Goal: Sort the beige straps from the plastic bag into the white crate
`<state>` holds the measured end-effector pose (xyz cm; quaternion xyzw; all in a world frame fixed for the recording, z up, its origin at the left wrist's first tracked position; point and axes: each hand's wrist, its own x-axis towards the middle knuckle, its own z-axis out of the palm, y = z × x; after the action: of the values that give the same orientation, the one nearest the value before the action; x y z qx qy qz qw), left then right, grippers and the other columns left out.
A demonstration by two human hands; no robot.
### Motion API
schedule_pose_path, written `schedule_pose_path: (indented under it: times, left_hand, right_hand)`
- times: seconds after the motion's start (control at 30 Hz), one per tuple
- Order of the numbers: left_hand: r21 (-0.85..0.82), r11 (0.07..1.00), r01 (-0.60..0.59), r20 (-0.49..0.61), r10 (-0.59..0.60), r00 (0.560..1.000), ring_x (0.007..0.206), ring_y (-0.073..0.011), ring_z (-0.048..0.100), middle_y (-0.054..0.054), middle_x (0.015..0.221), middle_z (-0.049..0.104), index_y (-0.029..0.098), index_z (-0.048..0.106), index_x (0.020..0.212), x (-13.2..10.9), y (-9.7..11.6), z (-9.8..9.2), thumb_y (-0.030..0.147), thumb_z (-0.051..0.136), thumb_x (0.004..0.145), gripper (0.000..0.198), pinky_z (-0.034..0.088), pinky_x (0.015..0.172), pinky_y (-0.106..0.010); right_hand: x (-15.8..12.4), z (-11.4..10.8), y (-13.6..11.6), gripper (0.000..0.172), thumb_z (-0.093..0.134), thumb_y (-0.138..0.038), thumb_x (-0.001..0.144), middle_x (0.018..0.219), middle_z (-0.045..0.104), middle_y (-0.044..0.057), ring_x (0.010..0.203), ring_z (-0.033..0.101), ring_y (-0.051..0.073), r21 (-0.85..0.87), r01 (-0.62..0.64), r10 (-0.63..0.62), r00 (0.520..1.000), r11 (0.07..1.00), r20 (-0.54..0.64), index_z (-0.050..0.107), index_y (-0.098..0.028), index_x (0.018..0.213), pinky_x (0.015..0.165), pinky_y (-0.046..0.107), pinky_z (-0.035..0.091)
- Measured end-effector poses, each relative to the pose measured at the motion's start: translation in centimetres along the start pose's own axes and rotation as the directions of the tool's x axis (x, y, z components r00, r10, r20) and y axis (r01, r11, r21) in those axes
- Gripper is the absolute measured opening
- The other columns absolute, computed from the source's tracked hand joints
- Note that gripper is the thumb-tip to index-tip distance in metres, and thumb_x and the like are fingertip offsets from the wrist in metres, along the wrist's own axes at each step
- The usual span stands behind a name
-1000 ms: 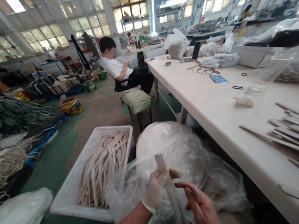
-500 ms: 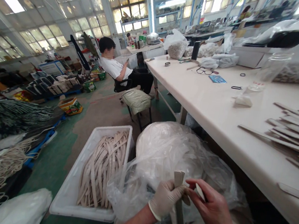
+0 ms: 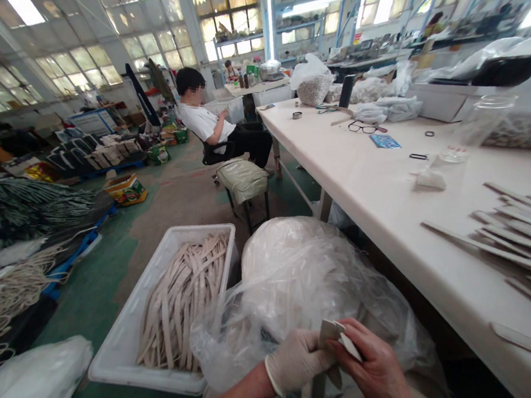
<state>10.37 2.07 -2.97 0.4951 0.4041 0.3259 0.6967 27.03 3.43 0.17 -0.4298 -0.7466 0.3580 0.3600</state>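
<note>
Strips [image 3: 182,305] lie in a bin [image 3: 124,344] left of a bag [image 3: 296,261], with a table [image 3: 369,179] to the right.

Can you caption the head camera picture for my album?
Gloved left hand and bare right hand meet at a pale strip, near a white bin of beige strips.

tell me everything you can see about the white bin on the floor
The white bin looks like hard plastic: rectangular, open-topped, with a raised rim and rounded corners. It stands upright on the green floor, holding a loose heap of flat, beige strips. A clear plastic bag crowds its right side and overlaps the near right edge in view. Neither the gloved left hand nor the bare right hand touches it.
</note>
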Motion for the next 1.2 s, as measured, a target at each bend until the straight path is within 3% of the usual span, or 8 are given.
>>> schedule_pose_path:
  times: [0.17, 0.4, 0.57, 0.73, 0.9, 1.0, 1.2]
  left_hand:
    - [0.087, 0.996, -0.024, 0.007, 0.023, 1.0, 0.071, -0.0163, 0.059, -0.007, 0.077, 0.066, 0.01, 0.071, 0.093, 0.0, -0.9, -0.2, 0.067, 0.061, 0.077, 0.06, 0.047, 0.069, -0.027]
    - [-0.195, 0.981, -0.014, 0.091, 0.032, 0.995, 0.077, -0.0211, 0.065, -0.011, 0.084, 0.07, 0.012, 0.071, 0.101, -0.2, 0.6, -0.1, 0.065, 0.06, 0.08, 0.058, 0.05, 0.08, -0.035]
    - [-0.183, 0.983, -0.006, 0.128, 0.03, 0.991, 0.083, -0.0257, 0.068, -0.014, 0.086, 0.072, 0.012, 0.074, 0.1, -0.2, 1.9, -0.5, 0.07, 0.053, 0.082, 0.064, 0.05, 0.086, -0.04]
    - [-0.216, 0.976, 0.011, 0.149, 0.022, 0.989, 0.083, -0.0271, 0.069, -0.014, 0.083, 0.073, 0.011, 0.074, 0.103, -0.2, 1.7, -0.7, 0.068, 0.049, 0.084, 0.065, 0.05, 0.089, -0.042]
    - [-0.272, 0.958, 0.087, 0.127, -0.054, 0.99, 0.074, -0.0248, 0.068, -0.013, 0.08, 0.073, 0.01, 0.073, 0.104, 0.1, 1.0, -0.8, 0.06, 0.069, 0.074, 0.058, 0.051, 0.081, -0.04]
    - [-0.214, 0.975, 0.053, 0.104, -0.031, 0.994, 0.077, -0.0209, 0.065, -0.011, 0.084, 0.071, 0.011, 0.074, 0.102, 0.1, 0.9, -0.8, 0.059, 0.072, 0.073, 0.056, 0.049, 0.08, -0.034]
    - [0.099, 0.995, 0.027, 0.027, -0.03, 0.999, 0.068, -0.0161, 0.056, -0.006, 0.075, 0.067, 0.011, 0.076, 0.094, -0.3, 1.0, -0.6, 0.064, 0.06, 0.079, 0.057, 0.045, 0.07, -0.029]
  right_hand:
    - [0.1, 0.3, -0.1, 0.023, 0.06, -0.041, 0.09, 0.088, 0.071, 0.006, 0.079, 0.068, 0.021, 0.041, -0.017, 0.018, 1.0, 0.999, -0.015, 0.072, -0.022, 0.085, 0.07, 0.025, 0.054]
    - [0.2, 0.0, 0.2, 0.031, 0.061, -0.05, 0.088, 0.081, 0.072, 0.005, 0.072, 0.068, 0.022, 0.082, -0.091, 0.102, 0.986, 0.992, -0.136, 0.074, -0.022, 0.085, 0.064, 0.025, 0.056]
    - [0.5, -0.7, -0.2, 0.034, 0.061, -0.052, 0.086, 0.076, 0.071, 0.004, 0.067, 0.067, 0.021, 0.079, -0.108, 0.12, 0.979, 0.991, -0.164, 0.073, -0.021, 0.081, 0.06, 0.025, 0.054]
    - [0.1, -0.7, 0.5, 0.033, 0.061, -0.05, 0.087, 0.076, 0.071, 0.004, 0.067, 0.067, 0.021, 0.119, -0.137, 0.155, 0.975, 0.983, -0.16, 0.073, -0.02, 0.081, 0.06, 0.025, 0.054]
    - [-0.2, -0.6, 1.0, 0.034, 0.062, -0.05, 0.086, 0.072, 0.07, 0.004, 0.061, 0.064, 0.019, 0.186, -0.174, 0.197, 0.973, 0.967, -0.116, 0.075, -0.019, 0.086, 0.051, 0.023, 0.052]
    - [-0.2, -0.7, 0.7, 0.033, 0.063, -0.049, 0.086, 0.072, 0.07, 0.004, 0.06, 0.064, 0.019, 0.198, -0.174, 0.198, 0.974, 0.965, -0.111, 0.076, -0.019, 0.085, 0.048, 0.022, 0.052]
    - [-0.3, -1.0, 0.3, 0.033, 0.066, -0.051, 0.083, 0.072, 0.071, 0.004, 0.053, 0.061, 0.018, 0.231, -0.184, 0.228, 0.957, 0.955, -0.181, 0.075, -0.02, 0.085, 0.047, 0.023, 0.053]
